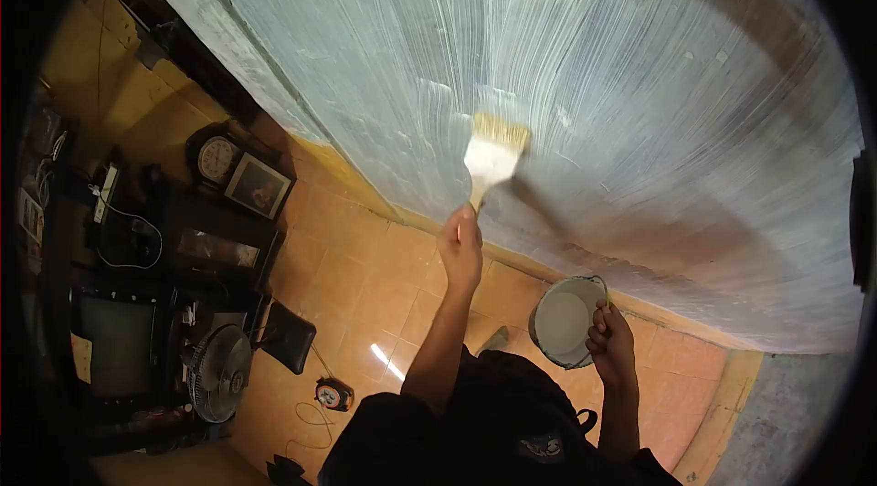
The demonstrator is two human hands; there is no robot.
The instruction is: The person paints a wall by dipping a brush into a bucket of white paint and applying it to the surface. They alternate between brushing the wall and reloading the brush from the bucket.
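My left hand (461,244) is closed around the handle of a wide paintbrush (493,160). Pale bristles touch the wall (621,111), which carries streaky white brush marks over blue-grey. Thicker white paint shows above the brush. Lower down on the right, my right hand (612,344) grips the thin handle of a bucket (537,326). Whitish liquid (564,320) is inside the bucket, which hangs beside the wall's base.
Orange tiles (356,280) cover the floor. To the left stand a fan (221,373), a television (114,344), a clock (217,159) and a framed picture (258,184) around dark furniture. A cable reel (333,394) lies on the floor with its cord loose.
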